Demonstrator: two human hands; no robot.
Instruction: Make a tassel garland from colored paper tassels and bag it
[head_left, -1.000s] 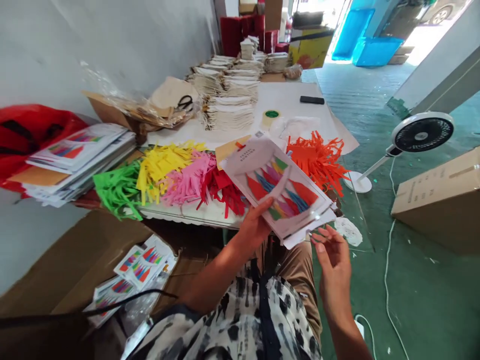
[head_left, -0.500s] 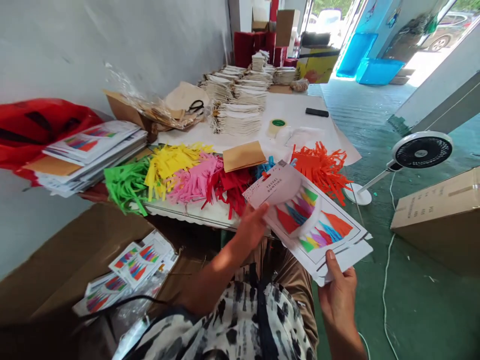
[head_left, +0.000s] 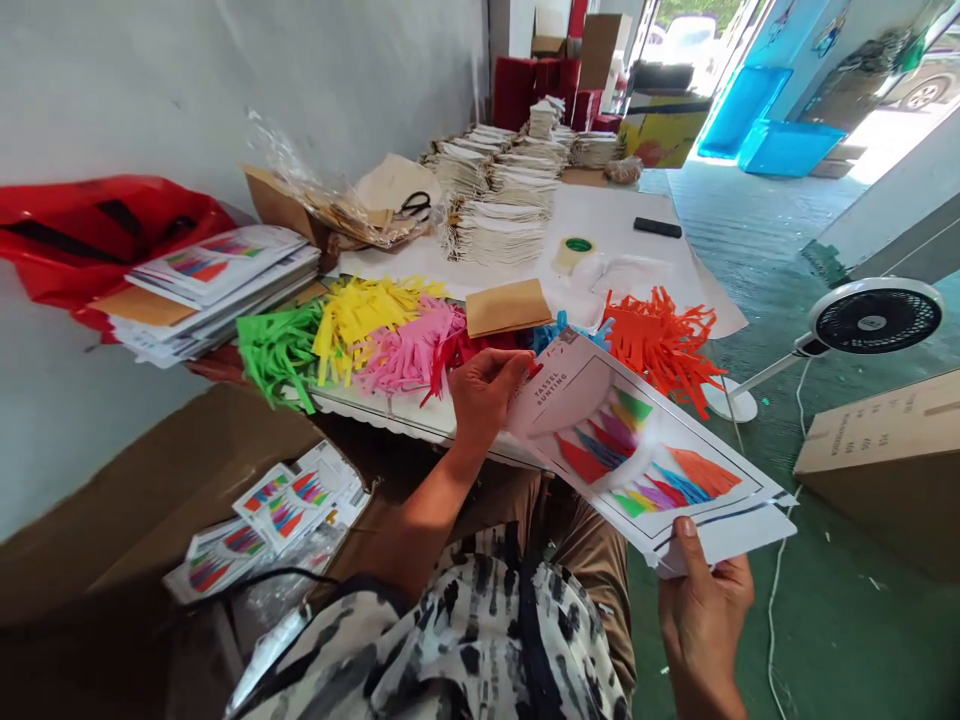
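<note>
I hold a small stack of printed cards (head_left: 645, 460) with coloured tassel pictures over my lap. My left hand (head_left: 484, 395) pinches the stack's near-left end, fingers closed on it. My right hand (head_left: 701, 610) grips the stack's lower right corner, thumb on top. Just beyond the cards, paper tassels lie in a row on the table edge: green (head_left: 274, 350), yellow (head_left: 360, 310), pink (head_left: 409, 355), red (head_left: 469, 350), a bit of blue (head_left: 551, 330) and orange (head_left: 660, 335). A brown envelope (head_left: 506, 307) rests on them.
A pile of the same cards (head_left: 210, 290) sits at the left by a red bag (head_left: 90, 235). More cards (head_left: 277, 510) lie in a box below. Stacks of white bundles (head_left: 499, 205), tape (head_left: 574, 250), scissors (head_left: 414, 205) and a phone (head_left: 657, 227) are farther back. A fan (head_left: 862, 325) and a carton (head_left: 885, 465) stand at the right.
The card stack swung right and lower. My right hand, free a second ago, took its lower right corner. My left hand slid to the stack's left end.
</note>
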